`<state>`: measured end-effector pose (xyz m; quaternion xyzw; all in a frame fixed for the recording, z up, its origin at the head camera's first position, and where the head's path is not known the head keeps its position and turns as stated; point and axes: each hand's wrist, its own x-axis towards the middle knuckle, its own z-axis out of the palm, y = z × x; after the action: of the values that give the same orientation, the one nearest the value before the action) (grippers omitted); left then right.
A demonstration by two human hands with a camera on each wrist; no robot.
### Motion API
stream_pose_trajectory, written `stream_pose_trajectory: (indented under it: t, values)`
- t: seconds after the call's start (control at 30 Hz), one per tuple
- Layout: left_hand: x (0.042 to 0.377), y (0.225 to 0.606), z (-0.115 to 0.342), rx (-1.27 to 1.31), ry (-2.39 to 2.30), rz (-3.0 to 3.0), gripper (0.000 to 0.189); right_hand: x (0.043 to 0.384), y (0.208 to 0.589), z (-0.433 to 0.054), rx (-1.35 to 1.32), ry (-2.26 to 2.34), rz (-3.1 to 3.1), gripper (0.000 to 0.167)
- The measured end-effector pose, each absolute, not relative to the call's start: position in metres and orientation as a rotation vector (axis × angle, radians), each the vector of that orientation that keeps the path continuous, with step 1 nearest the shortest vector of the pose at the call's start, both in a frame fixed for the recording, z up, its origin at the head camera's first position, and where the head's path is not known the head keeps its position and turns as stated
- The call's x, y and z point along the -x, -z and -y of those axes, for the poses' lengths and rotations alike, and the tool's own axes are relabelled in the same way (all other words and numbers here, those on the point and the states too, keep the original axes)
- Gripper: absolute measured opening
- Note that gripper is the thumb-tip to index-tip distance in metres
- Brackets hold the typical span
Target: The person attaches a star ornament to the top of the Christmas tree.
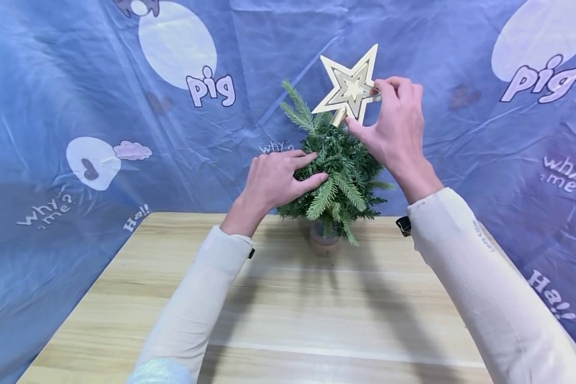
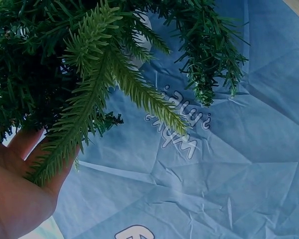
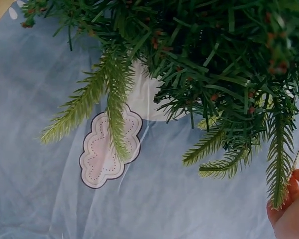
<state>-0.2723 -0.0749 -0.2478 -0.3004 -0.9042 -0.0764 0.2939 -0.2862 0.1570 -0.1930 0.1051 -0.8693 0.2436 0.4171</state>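
Note:
A small artificial Christmas tree [image 1: 333,160] stands in a round pot [image 1: 324,246] near the table's back edge. Above its top, my right hand [image 1: 399,120] pinches a gold star tree topper [image 1: 352,88] between thumb and fingers. The star leans, with its short socket low beside the tree's tip; whether the socket sits on a branch I cannot tell. My left hand [image 1: 273,178] touches the tree's left side, thumb and index finger extended and apart among the branches. In the left wrist view, green sprigs [image 2: 89,94] partly cover that hand [image 2: 20,194].
The pale wood-grain table [image 1: 317,314] spreads in front of the tree. A blue printed cloth [image 1: 249,48] with creases hangs behind and along both sides. Lighter green sprigs [image 1: 300,109] stick out from the tree.

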Motion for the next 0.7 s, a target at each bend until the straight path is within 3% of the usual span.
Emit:
stream_pose_trajectory:
  t: [0.7]
  values:
    - [0.2741, 0.2489, 0.0746, 0.791, 0.218, 2.415, 0.057, 0.289, 0.1951, -0.1562, -0.446, -0.528, 2.066, 0.053]
